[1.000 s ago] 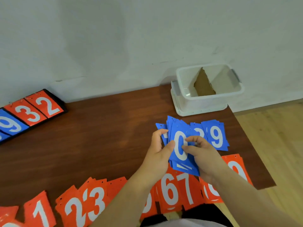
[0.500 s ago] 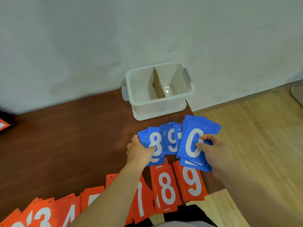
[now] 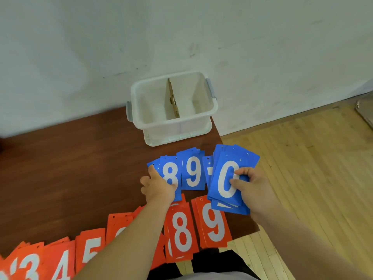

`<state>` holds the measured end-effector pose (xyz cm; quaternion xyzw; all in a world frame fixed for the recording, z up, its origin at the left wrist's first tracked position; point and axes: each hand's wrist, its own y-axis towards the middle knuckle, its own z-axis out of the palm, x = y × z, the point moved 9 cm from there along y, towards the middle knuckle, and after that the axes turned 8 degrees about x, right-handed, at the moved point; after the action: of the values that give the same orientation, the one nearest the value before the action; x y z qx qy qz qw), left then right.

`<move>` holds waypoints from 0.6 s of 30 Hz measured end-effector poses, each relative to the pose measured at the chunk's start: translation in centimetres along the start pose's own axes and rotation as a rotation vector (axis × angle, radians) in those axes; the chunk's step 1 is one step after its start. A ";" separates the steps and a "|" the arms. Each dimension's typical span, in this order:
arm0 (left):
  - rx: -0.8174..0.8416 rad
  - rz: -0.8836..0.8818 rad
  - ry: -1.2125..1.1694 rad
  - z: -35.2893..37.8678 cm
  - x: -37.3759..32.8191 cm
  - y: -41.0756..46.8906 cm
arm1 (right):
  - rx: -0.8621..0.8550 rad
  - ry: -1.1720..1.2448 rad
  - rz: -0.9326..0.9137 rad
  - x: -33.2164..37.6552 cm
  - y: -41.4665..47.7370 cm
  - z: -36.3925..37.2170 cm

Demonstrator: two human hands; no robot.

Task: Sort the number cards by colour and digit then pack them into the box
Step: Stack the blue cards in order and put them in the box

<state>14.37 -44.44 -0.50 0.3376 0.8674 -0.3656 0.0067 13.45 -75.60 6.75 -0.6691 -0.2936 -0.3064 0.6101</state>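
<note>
Both hands are parting: the right hand (image 3: 252, 188) is carrying the blue stack topped by 0 (image 3: 226, 178) rightward, fingers clamped on it, while the left hand (image 3: 159, 186) is pinching the blue 8 pile (image 3: 170, 174) on the surface (image 3: 70, 168), below the divided white box (image 3: 177, 120). Blue piles are probably being gathered for packing.

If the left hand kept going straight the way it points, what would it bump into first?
The left hand holds the blue 8 cards. Straight on, it would probably meet the white box next, perhaps brushing the blue 9 cards on the way; depth is unclear.
</note>
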 end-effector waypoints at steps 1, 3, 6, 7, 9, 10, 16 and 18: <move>0.003 0.003 -0.014 0.0 0.1 0.1 | 0.007 0.001 -0.002 0.0 0.0 0.1; -0.002 0.023 -0.053 0.2 0.4 0.1 | 0.013 -0.011 -0.004 0.1 0.0 0.2; -0.029 0.147 -0.147 0.3 0.2 -0.2 | 0.011 -0.030 -0.005 0.0 0.0 0.3; -0.038 0.192 -0.165 0.3 0.1 -0.5 | 0.012 -0.035 -0.003 -0.2 0.0 0.4; -0.040 0.257 -0.203 0.5 -0.2 -0.8 | 0.012 -0.032 0.003 -0.3 -0.1 0.6; -0.043 0.272 -0.231 0.5 -0.2 -0.9 | 0.009 -0.031 0.004 -0.4 -0.2 0.7; -0.153 0.256 -0.553 -4.9 0.4 -1.9 | -0.007 -0.005 0.012 -0.4 -0.4 1.7; -0.184 0.239 -0.645 -7.9 1.3 -2.0 | -0.008 0.010 0.015 -0.1 -0.7 2.5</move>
<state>14.01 -39.64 6.17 0.3020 0.8042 -0.3702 0.3534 12.99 -73.01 6.91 -0.6723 -0.2843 -0.3064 0.6110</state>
